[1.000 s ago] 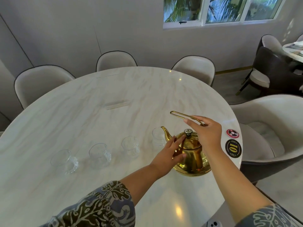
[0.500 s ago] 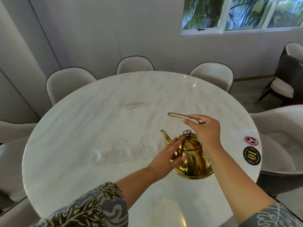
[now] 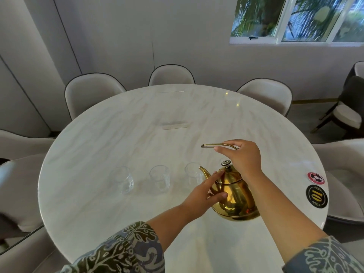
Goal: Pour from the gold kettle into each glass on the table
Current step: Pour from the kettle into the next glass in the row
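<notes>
Where pale chairs [image 3: 92, 93] ring it, a round marble table [image 3: 122, 146] is seen from above. Near its right edge a gold kettle [image 3: 235, 196] is set, its raised handle gripped by the right hand [image 3: 243, 157], its side touched by the open left hand [image 3: 202, 193]. Three glasses [image 3: 160, 179] are lined up left of the spout, and two round stickers [image 3: 316, 196] are stuck beside the kettle.

Gold kettle [image 3: 235, 196], white marbled table [image 3: 118, 146]

Both hands [image 3: 243, 158] on gold kettle [image 3: 235, 196]
</notes>
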A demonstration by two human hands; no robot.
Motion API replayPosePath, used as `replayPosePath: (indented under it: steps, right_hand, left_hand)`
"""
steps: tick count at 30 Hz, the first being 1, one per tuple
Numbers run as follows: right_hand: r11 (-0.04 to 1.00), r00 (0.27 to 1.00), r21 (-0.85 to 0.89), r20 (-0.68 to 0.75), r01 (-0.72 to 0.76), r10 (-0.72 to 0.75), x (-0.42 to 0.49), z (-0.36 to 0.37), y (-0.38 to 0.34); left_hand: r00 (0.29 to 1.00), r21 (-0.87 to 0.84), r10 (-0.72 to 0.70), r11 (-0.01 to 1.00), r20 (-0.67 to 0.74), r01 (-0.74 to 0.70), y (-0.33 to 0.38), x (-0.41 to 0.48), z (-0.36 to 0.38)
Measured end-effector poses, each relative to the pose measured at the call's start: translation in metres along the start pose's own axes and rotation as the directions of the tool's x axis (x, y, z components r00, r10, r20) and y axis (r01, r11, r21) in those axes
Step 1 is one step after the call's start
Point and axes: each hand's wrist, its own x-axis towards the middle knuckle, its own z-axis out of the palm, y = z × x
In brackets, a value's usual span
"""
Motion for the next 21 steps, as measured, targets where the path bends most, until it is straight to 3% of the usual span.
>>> replayPosePath:
  steps: [5,21]
  right_hand:
    - [0.995,0.999,-0.103,0.035,0.0,0.004,0.003,0.008,-0.011]
    - [0.978,0.99,-0.208,0.136,0.001,0.028,0.014,0.014,-0.035]
  left_hand:
    - [1.0,-0.157,-0.017,0.988,-0.001,0.016,-0.001,-0.001,-0.003]
    - [0.999,-0.233,0.008,0.972,-0.042,-0.018,0.002,0.005,-0.001]
